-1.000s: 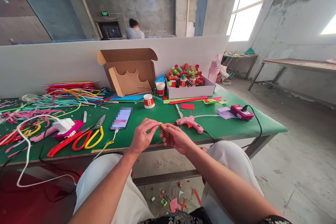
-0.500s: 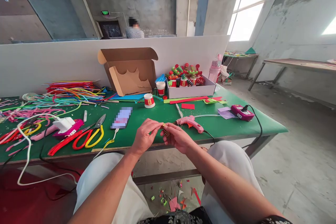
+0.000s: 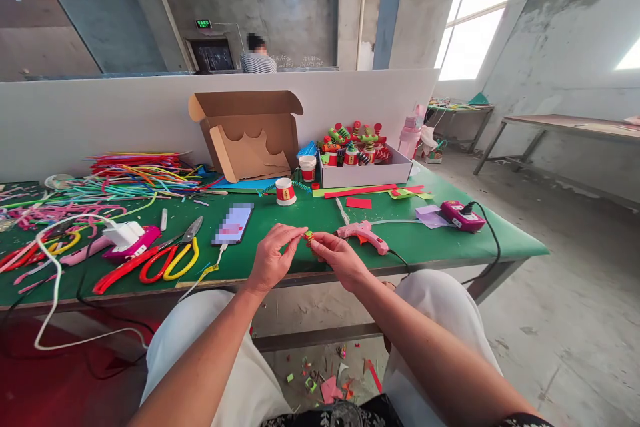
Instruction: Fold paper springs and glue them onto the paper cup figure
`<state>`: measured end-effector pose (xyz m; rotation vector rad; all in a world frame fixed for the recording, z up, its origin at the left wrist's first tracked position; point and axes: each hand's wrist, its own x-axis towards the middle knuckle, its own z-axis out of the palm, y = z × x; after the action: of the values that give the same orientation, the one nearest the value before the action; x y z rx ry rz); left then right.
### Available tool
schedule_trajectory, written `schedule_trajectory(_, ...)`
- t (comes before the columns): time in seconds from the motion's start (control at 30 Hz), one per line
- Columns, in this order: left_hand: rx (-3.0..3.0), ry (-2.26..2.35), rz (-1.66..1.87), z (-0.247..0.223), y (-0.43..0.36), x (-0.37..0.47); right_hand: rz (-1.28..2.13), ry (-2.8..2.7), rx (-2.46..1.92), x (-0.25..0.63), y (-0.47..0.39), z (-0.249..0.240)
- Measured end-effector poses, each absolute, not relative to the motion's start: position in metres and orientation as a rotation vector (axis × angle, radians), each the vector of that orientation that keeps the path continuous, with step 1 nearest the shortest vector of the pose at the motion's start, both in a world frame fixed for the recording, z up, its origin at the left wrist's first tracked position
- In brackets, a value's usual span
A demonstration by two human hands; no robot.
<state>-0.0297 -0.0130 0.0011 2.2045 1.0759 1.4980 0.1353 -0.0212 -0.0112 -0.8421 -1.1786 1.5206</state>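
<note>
Over the front edge of the green table, my left hand [image 3: 273, 255] pinches one side of a small yellow-green coiled strip [image 3: 309, 235]. My right hand [image 3: 341, 257] grips the strip's other side between thumb and fingers. Its exact kind is too small to make out, and fingertips cover part of it. Just beyond my right hand lies a pink glue gun [image 3: 364, 235]. Farther back, an upturned red-and-white paper cup [image 3: 285, 192] has green coiled strands at its sides. A phone [image 3: 234, 223] rests left of my hands.
Red-handled scissors [image 3: 192, 232] and red pliers [image 3: 127, 270] lie at the left, near pipe cleaners [image 3: 145, 173] and a white cable [image 3: 54, 280]. At the back stand a cardboard box [image 3: 250, 147] and a white box [image 3: 367, 177] of finished cup figures. A person [image 3: 258, 61] is beyond the partition.
The coiled strip has turned between my fingers, so its yellow-green end now shows where gold ridges showed before. Both hands remain close together in nearly the same place.
</note>
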Motion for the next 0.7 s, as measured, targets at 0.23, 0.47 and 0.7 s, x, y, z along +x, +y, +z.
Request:
schedule_trajectory(0.23, 2.27, 1.095, 1.486, 0.0005, -0.0133, -0.0296, 1.518, -1.173, -0.899, 0.1355, -0.0209, -0.0121)
schedule_trajectory(0.47, 2.406, 1.047, 1.448, -0.004, -0.0108, -0.0311, 1.608, -1.096, -0.86, 0.1353, -0.0236, -0.0093)
schedule_trajectory(0.7, 2.294, 1.04, 1.465, -0.0026, -0.0128, -0.0297, 1.731, -1.018, -0.834, 0.1367, -0.0235, -0.0097)
